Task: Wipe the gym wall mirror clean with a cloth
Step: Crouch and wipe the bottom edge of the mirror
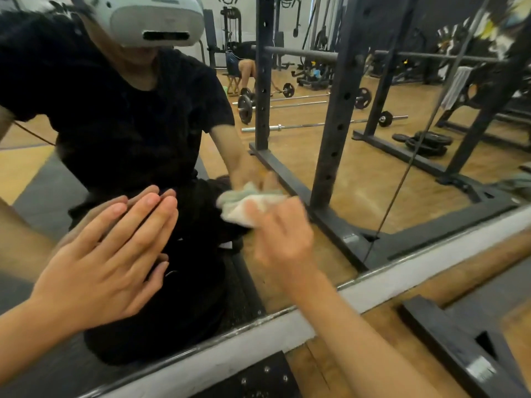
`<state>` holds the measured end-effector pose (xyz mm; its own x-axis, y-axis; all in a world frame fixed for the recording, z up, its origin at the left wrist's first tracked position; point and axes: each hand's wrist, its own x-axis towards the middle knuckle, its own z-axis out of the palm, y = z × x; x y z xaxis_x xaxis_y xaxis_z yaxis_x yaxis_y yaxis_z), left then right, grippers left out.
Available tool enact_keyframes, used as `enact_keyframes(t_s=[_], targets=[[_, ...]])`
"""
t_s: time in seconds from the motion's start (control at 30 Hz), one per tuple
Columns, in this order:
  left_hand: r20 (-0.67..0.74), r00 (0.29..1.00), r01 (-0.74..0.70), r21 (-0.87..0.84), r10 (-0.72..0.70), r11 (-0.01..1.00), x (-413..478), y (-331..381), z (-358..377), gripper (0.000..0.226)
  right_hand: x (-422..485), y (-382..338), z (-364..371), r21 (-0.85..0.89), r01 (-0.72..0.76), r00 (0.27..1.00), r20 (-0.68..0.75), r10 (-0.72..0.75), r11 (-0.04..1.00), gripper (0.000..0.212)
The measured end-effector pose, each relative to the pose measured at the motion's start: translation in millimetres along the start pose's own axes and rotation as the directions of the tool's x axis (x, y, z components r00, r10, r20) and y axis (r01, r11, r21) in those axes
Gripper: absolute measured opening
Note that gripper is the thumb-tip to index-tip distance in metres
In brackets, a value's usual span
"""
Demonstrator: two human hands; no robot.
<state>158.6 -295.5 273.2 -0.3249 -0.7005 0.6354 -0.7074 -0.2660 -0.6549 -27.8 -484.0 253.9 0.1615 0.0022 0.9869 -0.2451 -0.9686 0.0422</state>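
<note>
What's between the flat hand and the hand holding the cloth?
Head view: only bare mirror between the left hand and the right hand gripping the cloth.

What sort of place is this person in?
Most likely a gym. The wall mirror reflects a steel rack, a barbell on a wooden floor and stacked weight plates. The right hand holds a cloth against the glass.

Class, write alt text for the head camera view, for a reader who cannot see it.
A right hand grips a crumpled pale cloth against the gym wall mirror, low down, while the left hand rests flat on it. The mirror reflects the person in black, a rack and barbells on a wooden floor.
</note>
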Motion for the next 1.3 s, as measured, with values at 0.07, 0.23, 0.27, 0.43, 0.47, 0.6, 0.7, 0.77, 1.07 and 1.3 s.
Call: enact_keyframes(t_s=[0.07, 0.23, 0.27, 0.43, 0.47, 0.6, 0.7, 0.77, 1.07, 1.3], targets=[[0.002, 1.000, -0.005, 0.006, 0.005, 1.000, 0, 1, 1, 0.070, 19, 57, -23, -0.143, -0.212, 0.966, -0.180, 0.186, 0.967, 0.011], [0.016, 0.999, -0.052, 0.117, 0.051, 0.992, -2, -1, 5, 0.073, 70, 126, -38, 0.088, -0.761, 0.508, -0.535, 0.675, 0.643, 0.007], [0.014, 0.999, -0.053, 0.117, 0.052, 0.992, -2, -2, 5, 0.073, 73, 108, -28, 0.121, -0.766, 0.476, -0.554, 0.683, 0.631, 0.005], [0.006, 0.999, -0.042, 0.062, 0.042, 0.997, -3, -2, 6, 0.071, 23, -32, 11, 0.051, -0.359, 0.912, -0.191, 0.362, 0.932, 0.017], [-0.001, 1.000, -0.029, 0.046, 0.029, 0.999, -4, -1, 6, 0.071, 11, -34, 5, 0.035, -0.194, 0.979, -0.058, 0.195, 0.980, 0.020], [-0.020, 1.000, 0.018, 0.000, -0.018, 1.000, -3, 1, 7, 0.072, 28, 72, -32, -0.121, -0.219, 0.970, -0.129, 0.204, 0.968, 0.018], [-0.010, 1.000, -0.008, 0.031, 0.009, 0.999, -3, 0, 5, 0.073, 68, 123, -44, 0.103, -0.707, 0.597, -0.444, 0.668, 0.700, 0.004], [-0.016, 0.999, -0.036, 0.045, 0.036, 0.998, -2, -1, 2, 0.073, 87, 113, -30, 0.259, -0.763, 0.408, -0.518, 0.752, 0.593, 0.008], [-0.011, 1.000, 0.023, -0.071, -0.024, 0.997, -7, 2, 10, 0.071, 38, -22, 5, 0.123, -0.056, 0.997, -0.052, 0.063, 0.991, 0.017], [-0.034, 0.995, 0.091, -0.042, -0.093, 0.995, -7, 6, 10, 0.079, 76, 150, -61, 0.016, -0.689, 0.645, -0.442, 0.623, 0.725, 0.015]])
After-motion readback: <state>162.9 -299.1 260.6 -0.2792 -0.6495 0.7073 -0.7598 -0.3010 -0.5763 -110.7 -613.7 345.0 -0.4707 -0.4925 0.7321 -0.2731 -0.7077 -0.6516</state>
